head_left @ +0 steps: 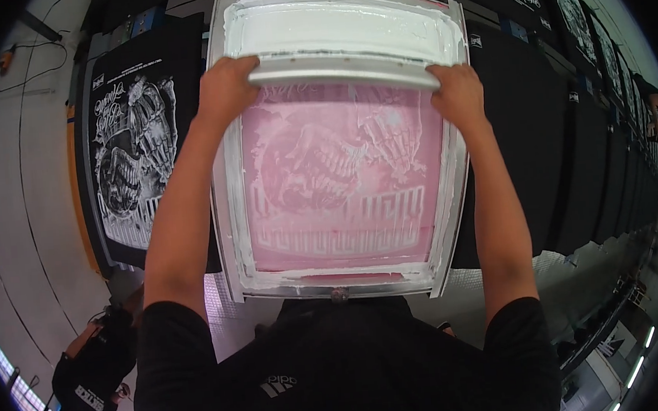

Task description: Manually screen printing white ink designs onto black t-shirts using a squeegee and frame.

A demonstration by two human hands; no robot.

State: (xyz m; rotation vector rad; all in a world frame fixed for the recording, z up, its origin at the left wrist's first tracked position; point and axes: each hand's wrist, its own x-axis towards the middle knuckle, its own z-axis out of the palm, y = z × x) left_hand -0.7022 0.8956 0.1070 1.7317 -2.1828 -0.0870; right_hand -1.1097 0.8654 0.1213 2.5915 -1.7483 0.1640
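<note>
A screen printing frame (229, 213) lies in front of me, its pink mesh (318, 160) bearing a white-stained design. Across the upper part of the mesh runs a squeegee (341, 69). My left hand (228, 88) is closed around its left end, and my right hand (458, 93) grips its right end. Thick white ink (338, 31) fills the far end of the screen, beyond the squeegee. White smears also line the frame's inner edges. The squeegee's blade edge is hidden beneath its holder.
Left of the frame lies a black shirt (135, 143) printed in white. Black fabric (517, 136) covers the boards on the right, with more printed shirts (569, 13) farther along. A person in black (91, 379) is at lower left; another person's arm (655, 106) shows at far right.
</note>
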